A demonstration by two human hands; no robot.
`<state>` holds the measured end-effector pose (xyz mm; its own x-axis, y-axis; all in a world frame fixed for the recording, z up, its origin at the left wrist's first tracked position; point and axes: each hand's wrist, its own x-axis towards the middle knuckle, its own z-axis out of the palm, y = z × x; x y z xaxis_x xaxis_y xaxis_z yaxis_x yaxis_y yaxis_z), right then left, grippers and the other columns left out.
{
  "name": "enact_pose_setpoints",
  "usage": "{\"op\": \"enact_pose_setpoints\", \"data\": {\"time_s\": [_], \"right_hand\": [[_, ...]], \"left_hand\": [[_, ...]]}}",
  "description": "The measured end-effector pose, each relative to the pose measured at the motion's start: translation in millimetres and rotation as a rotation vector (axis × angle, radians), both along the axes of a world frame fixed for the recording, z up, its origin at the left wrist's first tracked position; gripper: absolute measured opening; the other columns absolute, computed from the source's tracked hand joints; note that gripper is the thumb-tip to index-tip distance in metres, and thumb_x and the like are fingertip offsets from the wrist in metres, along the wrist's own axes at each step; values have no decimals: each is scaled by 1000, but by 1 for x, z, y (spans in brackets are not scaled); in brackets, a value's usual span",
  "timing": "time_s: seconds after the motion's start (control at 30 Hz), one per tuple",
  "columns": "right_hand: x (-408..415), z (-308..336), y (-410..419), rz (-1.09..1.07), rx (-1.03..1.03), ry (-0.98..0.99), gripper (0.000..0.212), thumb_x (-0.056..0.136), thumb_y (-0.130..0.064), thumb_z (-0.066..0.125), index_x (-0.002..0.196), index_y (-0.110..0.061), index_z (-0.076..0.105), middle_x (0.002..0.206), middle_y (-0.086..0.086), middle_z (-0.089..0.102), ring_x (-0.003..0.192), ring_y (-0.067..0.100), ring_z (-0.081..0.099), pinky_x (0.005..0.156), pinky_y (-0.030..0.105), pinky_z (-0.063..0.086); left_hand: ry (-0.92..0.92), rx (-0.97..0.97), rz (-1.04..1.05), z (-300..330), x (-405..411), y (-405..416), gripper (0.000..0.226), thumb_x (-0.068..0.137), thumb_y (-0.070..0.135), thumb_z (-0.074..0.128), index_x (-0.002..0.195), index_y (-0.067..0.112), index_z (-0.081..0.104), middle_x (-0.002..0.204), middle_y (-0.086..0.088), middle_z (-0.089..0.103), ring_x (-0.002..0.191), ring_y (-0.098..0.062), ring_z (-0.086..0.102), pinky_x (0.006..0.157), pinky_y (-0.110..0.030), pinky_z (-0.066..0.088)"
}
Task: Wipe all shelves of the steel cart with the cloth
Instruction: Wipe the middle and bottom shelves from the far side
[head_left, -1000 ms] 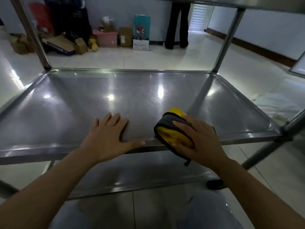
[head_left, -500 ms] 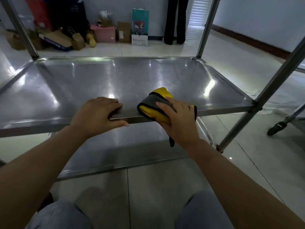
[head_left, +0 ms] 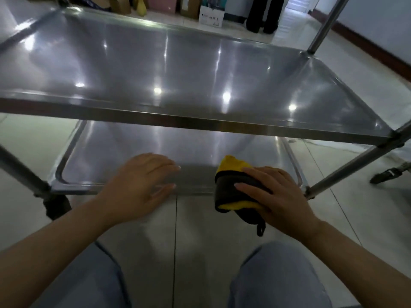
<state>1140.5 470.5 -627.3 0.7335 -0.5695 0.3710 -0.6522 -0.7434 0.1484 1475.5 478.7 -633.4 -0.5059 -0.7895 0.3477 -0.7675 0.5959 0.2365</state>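
Note:
The steel cart shows two shelves: a middle shelf (head_left: 178, 70) across the upper frame and a bottom shelf (head_left: 142, 147) below it, close to the floor. My right hand (head_left: 275, 194) holds a folded yellow and dark grey cloth (head_left: 233, 185) at the front right rim of the bottom shelf, fingers lying over it. My left hand (head_left: 138, 185) hovers flat over the front edge of the bottom shelf, fingers relaxed and holding nothing.
Cart posts stand at right (head_left: 347, 172) and left (head_left: 20, 172), with a black caster (head_left: 56, 206) at the left corner. Boxes (head_left: 211, 14) and a person's dark legs (head_left: 264, 14) are beyond the cart. My knees in light jeans (head_left: 275, 274) sit below.
Both hands dropped from the middle shelf's front edge to the bottom shelf's front edge, the right still carrying the cloth. The camera tilted down and closer.

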Motion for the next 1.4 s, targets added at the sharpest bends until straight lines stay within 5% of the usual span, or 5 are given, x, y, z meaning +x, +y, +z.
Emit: {"op": "enact_pose_setpoints", "data": {"time_s": [0.33, 0.73, 0.87, 1.2, 1.4], "right_hand": [[42, -6, -82, -205, 310, 496, 46, 97, -42, 47, 142, -34, 42, 152, -1, 37, 129, 26, 45, 104, 43, 35], [39, -80, -145, -807, 509, -31, 27, 94, -42, 50, 110, -23, 60, 92, 5, 65, 78, 22, 58, 66, 30, 40], [114, -129, -146, -880, 705, -327, 41, 97, -41, 46, 133, -21, 50, 125, 10, 57, 115, 35, 53, 89, 35, 39], [227, -184, -124, -48, 625, 64, 42, 101, -38, 42, 142, -37, 41, 160, 0, 15, 146, 29, 14, 118, 46, 16], [154, -186, -146, -670, 559, -34, 51, 102, -31, 39, 151, -27, 24, 161, 10, 6, 145, 34, 14, 117, 47, 15]], "left_hand": [[-273, 513, 367, -73, 46, -82, 65, 95, 57, 34, 145, 16, 32, 152, -7, 33, 140, -26, 29, 115, -44, 20], [-300, 740, 683, -156, 65, -100, 102, 86, 73, 36, 151, 5, -3, 160, -17, -4, 147, -34, -2, 117, -57, 6], [-212, 624, 774, -190, 106, -72, 102, 81, 78, 30, 152, 11, 2, 161, -10, -2, 148, -27, -2, 117, -55, 9], [-99, 637, 947, -202, 138, -57, 144, 44, 102, 18, 151, 9, -10, 159, -16, -13, 146, -33, -13, 115, -48, -7], [-95, 723, 936, -201, 133, -58, 139, 54, 98, 26, 148, 7, -20, 155, -17, -27, 143, -33, -24, 116, -50, -12]]}}
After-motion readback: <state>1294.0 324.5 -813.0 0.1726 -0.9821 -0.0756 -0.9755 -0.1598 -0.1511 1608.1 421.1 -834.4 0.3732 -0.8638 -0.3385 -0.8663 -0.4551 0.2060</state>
